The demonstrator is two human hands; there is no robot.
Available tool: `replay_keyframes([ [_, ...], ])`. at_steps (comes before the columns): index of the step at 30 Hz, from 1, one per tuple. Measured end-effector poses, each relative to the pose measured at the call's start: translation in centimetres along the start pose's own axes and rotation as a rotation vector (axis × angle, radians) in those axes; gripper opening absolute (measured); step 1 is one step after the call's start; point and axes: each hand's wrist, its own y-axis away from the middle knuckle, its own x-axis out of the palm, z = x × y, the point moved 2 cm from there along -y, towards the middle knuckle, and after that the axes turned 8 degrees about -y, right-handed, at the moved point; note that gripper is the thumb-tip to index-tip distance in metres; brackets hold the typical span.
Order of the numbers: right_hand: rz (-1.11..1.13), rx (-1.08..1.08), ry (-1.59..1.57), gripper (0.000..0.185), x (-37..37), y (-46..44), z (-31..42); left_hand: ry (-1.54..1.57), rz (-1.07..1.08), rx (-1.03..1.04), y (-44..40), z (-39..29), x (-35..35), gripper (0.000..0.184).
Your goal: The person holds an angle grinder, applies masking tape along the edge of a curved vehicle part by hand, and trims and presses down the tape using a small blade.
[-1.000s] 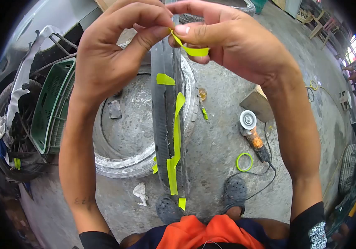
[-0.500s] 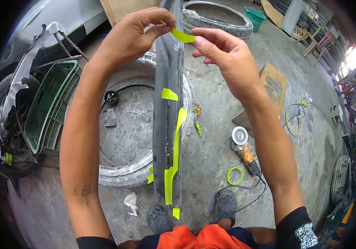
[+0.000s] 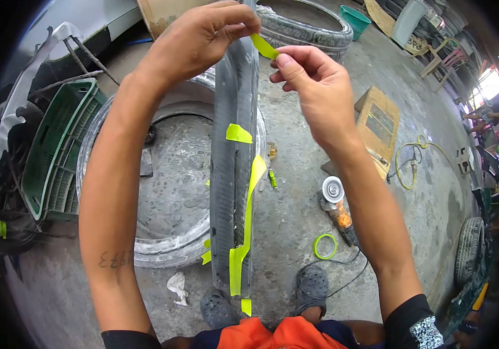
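Observation:
Between my two hands, over the far part of the panel, stretches a short strip of yellow-green masking tape (image 3: 266, 46). My left hand (image 3: 211, 38) pinches its upper left end. Thumb and forefinger of my right hand (image 3: 319, 81) grip the other end. Below lies a long dark grey car trim panel (image 3: 224, 186), pointing away from me and resting across a tire. Stuck to the panel are a crosswise tape piece (image 3: 239, 134), a long lengthwise strip (image 3: 248, 215) and a small piece (image 3: 246, 306) at the near end.
A dusty tire (image 3: 171, 254) lies beneath the panel, another tire (image 3: 305, 35) farther off. On the floor at right are an angle grinder (image 3: 337, 206) with its cord, a tape roll (image 3: 325, 246) and a cardboard box (image 3: 378, 125). A green crate (image 3: 60, 148) leans at left.
Both hands have shifted slightly right, with the tape strip still between them and now tilted more steeply. The panel and floor appear slightly shifted as the view moved.

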Motion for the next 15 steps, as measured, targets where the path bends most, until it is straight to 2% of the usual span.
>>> replay_keyframes([
  [6,-0.096,-0.216,0.264,0.015,1.3,0.6,-1.5,-0.038,-0.051,0.128,-0.3,0.5,0.5,0.021],
  [8,-0.124,-0.307,0.366,0.013,1.5,0.6,-1.7,-0.029,-0.018,0.059,0.1,1.6,0.9,0.023],
  [11,-0.179,-0.362,0.346,0.006,2.4,1.0,-1.4,-0.002,0.012,0.072,0.3,1.8,1.0,0.024],
  [15,-0.188,-0.387,0.384,0.007,2.7,1.3,-1.9,0.046,0.009,0.057,0.7,2.3,1.4,0.024],
])
